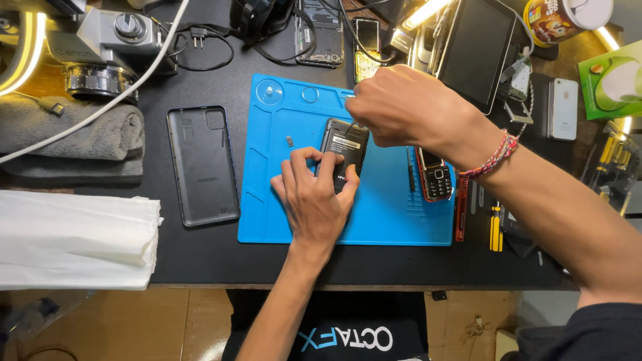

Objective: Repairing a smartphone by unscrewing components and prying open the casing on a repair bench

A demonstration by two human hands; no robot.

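1 small black phone with its back off and a labelled battery showing (344, 152) lies on the bright blue silicone work mat (287, 214), near the mat's middle. The left hand (314, 200) pins its lower end flat with spread fingers. The right hand (401, 107) is clenched above its top edge around a thin tool, mostly hidden by the knuckles, so its kind cannot be told. If that tip slips, it could gouge the battery or skid the phone sideways, I judge. A tiny grey part (289, 141) lying loose on the mat could roll off. Beside the right wrist, 1 black keypad phone (435, 179) is half covered. The dark flat plastic back cover (202, 165) lies left of the mat.
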